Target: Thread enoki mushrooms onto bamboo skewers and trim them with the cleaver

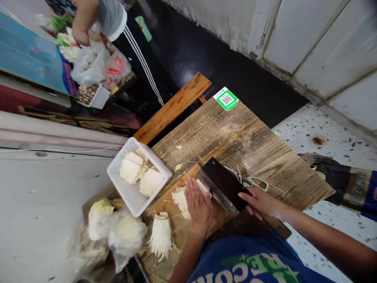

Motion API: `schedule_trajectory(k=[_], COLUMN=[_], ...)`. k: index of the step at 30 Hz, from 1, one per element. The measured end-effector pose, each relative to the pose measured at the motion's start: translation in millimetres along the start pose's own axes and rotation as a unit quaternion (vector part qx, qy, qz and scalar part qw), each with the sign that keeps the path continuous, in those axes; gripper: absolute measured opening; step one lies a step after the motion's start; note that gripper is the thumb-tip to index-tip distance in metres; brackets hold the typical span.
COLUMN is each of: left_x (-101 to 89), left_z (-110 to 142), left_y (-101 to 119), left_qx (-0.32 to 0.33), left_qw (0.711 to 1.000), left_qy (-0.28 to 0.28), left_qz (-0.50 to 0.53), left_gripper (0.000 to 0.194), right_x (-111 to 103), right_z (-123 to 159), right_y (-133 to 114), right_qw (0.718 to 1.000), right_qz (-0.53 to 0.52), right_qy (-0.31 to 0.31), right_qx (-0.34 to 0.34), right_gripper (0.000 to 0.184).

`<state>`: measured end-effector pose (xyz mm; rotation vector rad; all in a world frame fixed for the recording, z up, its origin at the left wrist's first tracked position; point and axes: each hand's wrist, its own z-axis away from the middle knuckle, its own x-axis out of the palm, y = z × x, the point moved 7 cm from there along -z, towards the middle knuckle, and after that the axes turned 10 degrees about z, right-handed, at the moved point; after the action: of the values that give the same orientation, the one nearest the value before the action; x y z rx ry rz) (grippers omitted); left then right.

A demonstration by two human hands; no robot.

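Note:
My left hand (198,204) lies flat with its fingers stretched out over a bunch of enoki mushrooms (180,199) on a wooden cutting board (215,226). In my right hand (259,202) is the handle end of a wide, dark cleaver (222,184). Its blade is tilted, with the edge beside the bunch; whether it touches the mushrooms I cannot tell. Another enoki bunch (161,236) sits on the near left of the board. Beyond that, a white plastic bin (140,206) holds enoki pieces (150,181) and several thin skewers (132,158).
Green-handled scissors (255,182) and loose skewers lie beyond the cleaver on the wooden table (188,135). A QR-code card (226,98) marks the far corner. Cabbage (99,218) and a plastic bag (126,232) stand left. Behind the bench (173,108), another person (110,23) handles bagged food.

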<state>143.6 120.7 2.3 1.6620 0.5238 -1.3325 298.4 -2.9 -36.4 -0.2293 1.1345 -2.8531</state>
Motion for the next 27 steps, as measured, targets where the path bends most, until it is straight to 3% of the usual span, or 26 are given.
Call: schedule_trajectory(k=[17, 23, 27], left_x=[3.4, 4.2, 5.5], left_z=[-2.3, -4.7, -4.3], left_y=[3.7, 4.7, 2.8], left_qx=[0.009, -0.002, 0.000], left_qw=[1.000, 0.999, 1.000], left_qy=[0.006, 0.011, 0.007], left_qz=[0.030, 0.035, 0.020], left_gripper=[0.063, 0.062, 0.064], right_x=[-1.3, 9.2, 17.9], right_z=[0.1, -25.9, -19.1], right_y=[3.6, -22.3, -11.9], right_qw=[0.999, 0.999, 0.999], right_qz=[0.034, 0.043, 0.037], right_qy=[0.001, 0.008, 0.003], right_qx=[0.002, -0.011, -0.012], right_gripper=[0.038, 0.034, 0.030])
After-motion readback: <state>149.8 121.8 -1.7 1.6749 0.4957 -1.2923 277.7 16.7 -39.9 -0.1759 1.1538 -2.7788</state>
